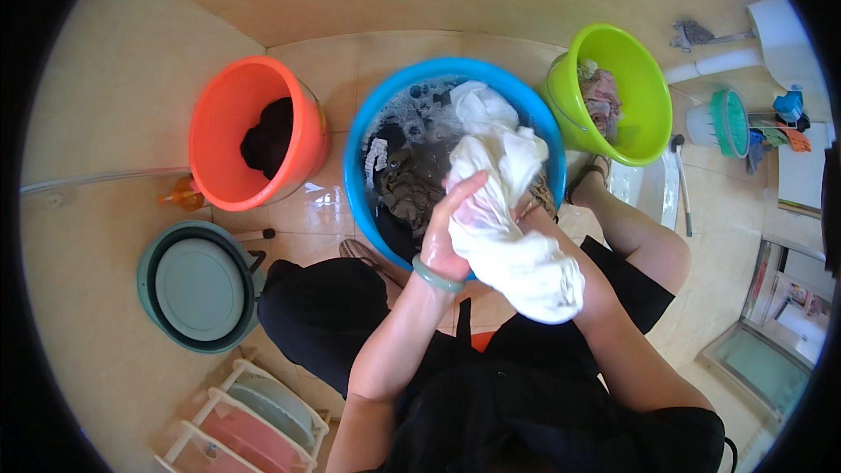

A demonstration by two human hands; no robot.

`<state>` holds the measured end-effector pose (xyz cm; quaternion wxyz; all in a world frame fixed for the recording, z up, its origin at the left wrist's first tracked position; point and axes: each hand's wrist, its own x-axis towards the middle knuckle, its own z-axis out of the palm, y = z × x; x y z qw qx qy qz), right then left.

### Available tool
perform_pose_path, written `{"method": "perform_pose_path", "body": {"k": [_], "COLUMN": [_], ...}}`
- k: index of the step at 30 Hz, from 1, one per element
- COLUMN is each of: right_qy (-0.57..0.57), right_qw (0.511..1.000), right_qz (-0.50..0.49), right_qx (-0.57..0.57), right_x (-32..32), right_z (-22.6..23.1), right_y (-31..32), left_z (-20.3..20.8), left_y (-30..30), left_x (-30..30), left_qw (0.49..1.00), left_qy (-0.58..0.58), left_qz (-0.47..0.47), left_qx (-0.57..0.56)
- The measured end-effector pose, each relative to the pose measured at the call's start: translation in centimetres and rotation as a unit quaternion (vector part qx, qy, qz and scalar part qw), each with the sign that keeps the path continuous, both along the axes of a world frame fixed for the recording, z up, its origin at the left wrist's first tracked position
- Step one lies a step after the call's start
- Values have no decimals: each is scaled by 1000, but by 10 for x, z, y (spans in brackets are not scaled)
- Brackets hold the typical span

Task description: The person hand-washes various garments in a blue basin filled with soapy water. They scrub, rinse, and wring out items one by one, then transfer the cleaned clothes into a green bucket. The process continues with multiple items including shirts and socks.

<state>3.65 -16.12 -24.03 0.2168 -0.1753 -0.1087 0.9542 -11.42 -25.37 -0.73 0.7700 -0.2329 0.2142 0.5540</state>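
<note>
A wet, bunched white cloth [504, 245] is raised over the near side of a round blue tub [355, 144]; its far end trails down toward the water. My left hand [445, 236], with a pale green bangle on the wrist, is closed on the cloth's left side. On the other side my right hand [531, 214] grips it too, its fingers mostly hidden behind the folds. Foamy water fills the tub, and dark wet clothes [410, 194] lie in it. Whether the white cloth is a garment, I cannot tell.
An orange bucket [206, 136] with dark cloth [269, 136] stands left of the tub. To the right is a lime green bucket [644, 96] holding pinkish clothes [601, 96]. A grey-green folding basin [200, 289] and a white rack [219, 398] sit at the left. My knees flank the tub.
</note>
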Motion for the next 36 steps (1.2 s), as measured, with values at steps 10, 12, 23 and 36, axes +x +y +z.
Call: {"method": "perform_pose_path", "body": {"k": [10, 12, 23, 36], "right_qy": [-300, -369, -456, -269], "right_qw": [950, 908, 561, 867], "right_qz": [-25, -7, 52, -157], "right_qx": [88, 198, 689, 389], "right_x": [-45, -44, -17, 17], "right_z": [100, 112, 191, 188], "right_y": [89, 85, -38, 18], "left_z": [-32, -48, -99, -53], "left_y": [-37, -31, -5, 7], "left_x": [6, 11, 23, 16], "left_qw": [997, 999, 995, 995], "left_qy": [12, -1, -10, -54], "left_qz": [-43, -11, 49, 77], "left_qx": [-60, -33, 86, 45]}}
